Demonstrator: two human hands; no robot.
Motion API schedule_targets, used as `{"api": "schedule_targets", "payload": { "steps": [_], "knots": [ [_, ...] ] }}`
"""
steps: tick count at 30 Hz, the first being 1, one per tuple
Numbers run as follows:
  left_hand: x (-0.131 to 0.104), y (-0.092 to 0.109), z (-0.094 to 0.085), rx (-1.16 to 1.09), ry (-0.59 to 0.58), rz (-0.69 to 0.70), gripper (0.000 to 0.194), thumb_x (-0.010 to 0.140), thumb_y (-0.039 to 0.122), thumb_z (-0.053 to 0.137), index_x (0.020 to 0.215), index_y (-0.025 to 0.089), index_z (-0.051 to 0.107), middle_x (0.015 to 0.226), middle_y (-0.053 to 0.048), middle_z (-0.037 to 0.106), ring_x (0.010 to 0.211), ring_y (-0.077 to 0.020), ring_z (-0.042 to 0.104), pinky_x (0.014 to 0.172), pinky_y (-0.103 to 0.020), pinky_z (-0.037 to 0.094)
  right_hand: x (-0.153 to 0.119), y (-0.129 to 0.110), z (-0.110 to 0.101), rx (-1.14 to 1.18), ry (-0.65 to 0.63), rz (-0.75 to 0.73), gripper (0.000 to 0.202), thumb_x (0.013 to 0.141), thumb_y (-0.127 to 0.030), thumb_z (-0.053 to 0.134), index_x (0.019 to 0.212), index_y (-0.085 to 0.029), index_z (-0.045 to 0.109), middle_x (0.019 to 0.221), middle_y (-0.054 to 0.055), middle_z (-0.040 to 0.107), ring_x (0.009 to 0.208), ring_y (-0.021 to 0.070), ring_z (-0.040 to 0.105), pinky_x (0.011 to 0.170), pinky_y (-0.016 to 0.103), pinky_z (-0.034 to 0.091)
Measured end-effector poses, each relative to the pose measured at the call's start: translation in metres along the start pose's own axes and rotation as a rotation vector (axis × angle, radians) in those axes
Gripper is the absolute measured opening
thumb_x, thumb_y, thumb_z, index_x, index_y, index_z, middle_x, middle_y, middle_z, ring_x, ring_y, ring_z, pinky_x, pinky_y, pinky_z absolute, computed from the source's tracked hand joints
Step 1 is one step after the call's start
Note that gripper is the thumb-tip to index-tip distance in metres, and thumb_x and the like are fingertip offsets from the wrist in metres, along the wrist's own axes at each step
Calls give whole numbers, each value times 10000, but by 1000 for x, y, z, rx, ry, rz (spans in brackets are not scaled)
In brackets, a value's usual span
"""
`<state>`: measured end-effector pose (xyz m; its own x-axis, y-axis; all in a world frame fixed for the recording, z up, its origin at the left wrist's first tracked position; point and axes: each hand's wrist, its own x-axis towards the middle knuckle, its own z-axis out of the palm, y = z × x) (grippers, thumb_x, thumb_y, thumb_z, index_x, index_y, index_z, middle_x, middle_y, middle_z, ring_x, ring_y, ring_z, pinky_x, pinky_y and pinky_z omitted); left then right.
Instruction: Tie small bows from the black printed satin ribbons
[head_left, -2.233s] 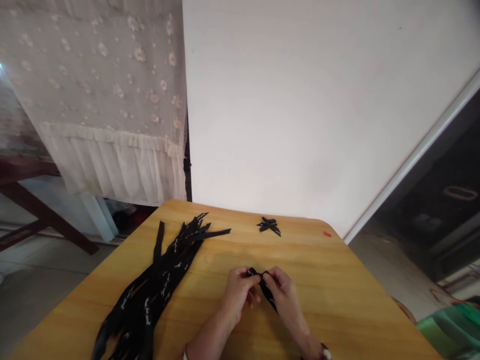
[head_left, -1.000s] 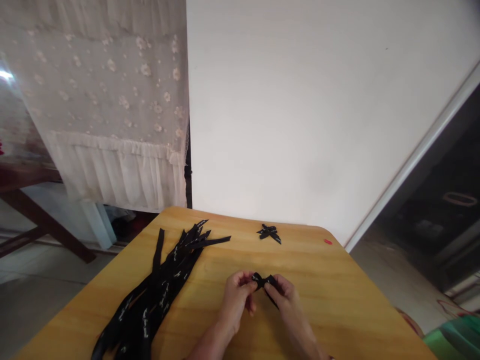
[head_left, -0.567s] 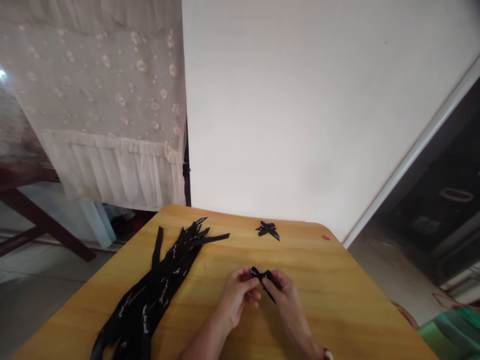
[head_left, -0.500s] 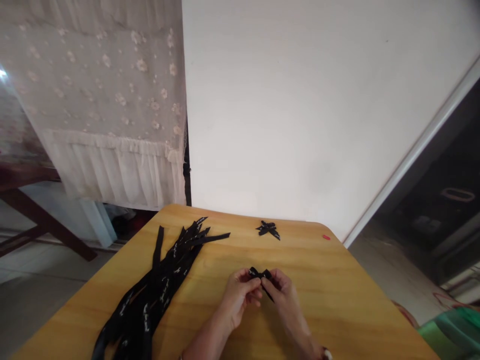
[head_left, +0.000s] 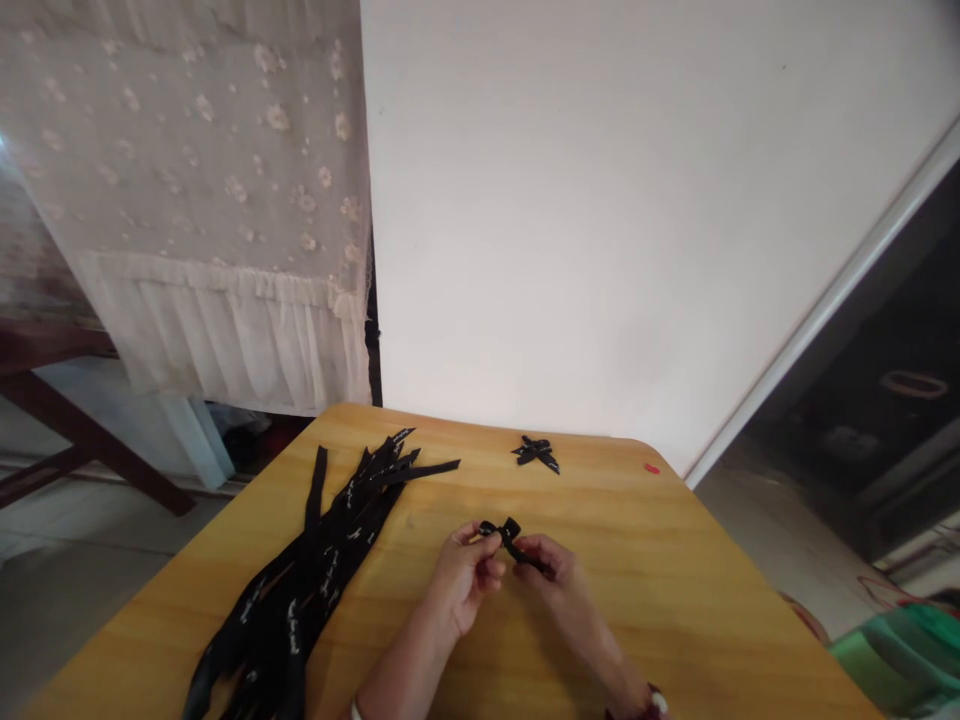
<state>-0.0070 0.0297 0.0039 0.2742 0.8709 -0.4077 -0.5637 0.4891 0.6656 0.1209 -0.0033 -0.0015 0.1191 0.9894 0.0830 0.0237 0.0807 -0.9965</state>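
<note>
Above the wooden table (head_left: 645, 560), a small black ribbon bow (head_left: 507, 530) is between my two hands. My left hand (head_left: 469, 570) pinches the bow at its left loop and near the knot. The fingers of my right hand (head_left: 551, 570) are closed on the ribbon's tail, to the right of the knot. Another black bow (head_left: 535, 451) lies near the table's far edge. On the left side of the table is a long pile of black ribbons (head_left: 322, 570) with white lettering.
A small red object (head_left: 652, 468) lies near the far right corner. Behind the table stands a white panel (head_left: 585, 220), with a floral lace curtain (head_left: 232, 200) to its left. Green material (head_left: 900, 655) shows beyond the table's right edge.
My right hand has shifted from the bow's right loop to its tail, away from the knot. My left hand and the bow have moved slightly left and up.
</note>
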Motion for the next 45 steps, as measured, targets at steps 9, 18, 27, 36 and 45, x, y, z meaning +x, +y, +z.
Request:
{"api": "schedule_targets", "payload": {
  "steps": [9,18,27,36,45],
  "knots": [
    [-3,-5,2,158,-61,34,245,583,119,630,741,147,445,722,-60,635,655,-218,637,426,-217,468,-7,-18,-4,-7,106,2,237,641,-389,602,705,-161,599,707,40,633,710,189,574,650,262,444],
    [-2,-11,3,322,-141,25,188,577,172,596,705,146,462,653,-14,588,574,-193,629,389,-209,453,-1,-1,-4,-181,65,-53,211,650,-323,574,554,-154,492,499,-33,470,466,90,427,442,191,338],
    [0,-14,2,273,-130,10,238,565,202,611,731,161,447,683,-7,583,582,-196,631,404,-218,450,-2,3,-3,-215,73,-51,192,682,-305,546,572,-155,500,524,-23,484,495,100,451,465,203,364],
    [0,-13,1,276,-162,45,182,562,174,617,685,129,491,633,-25,602,558,-168,615,502,-255,470,-2,1,-1,-211,74,-58,194,654,-285,563,532,-160,477,502,-35,452,482,97,433,440,199,340],
    [1,-14,1,277,-134,44,206,548,185,633,703,127,509,621,-15,589,538,-169,611,482,-258,468,-2,4,-1,-202,85,-44,205,651,-288,563,518,-162,471,480,-41,447,454,90,422,426,201,334]
  ]
}}
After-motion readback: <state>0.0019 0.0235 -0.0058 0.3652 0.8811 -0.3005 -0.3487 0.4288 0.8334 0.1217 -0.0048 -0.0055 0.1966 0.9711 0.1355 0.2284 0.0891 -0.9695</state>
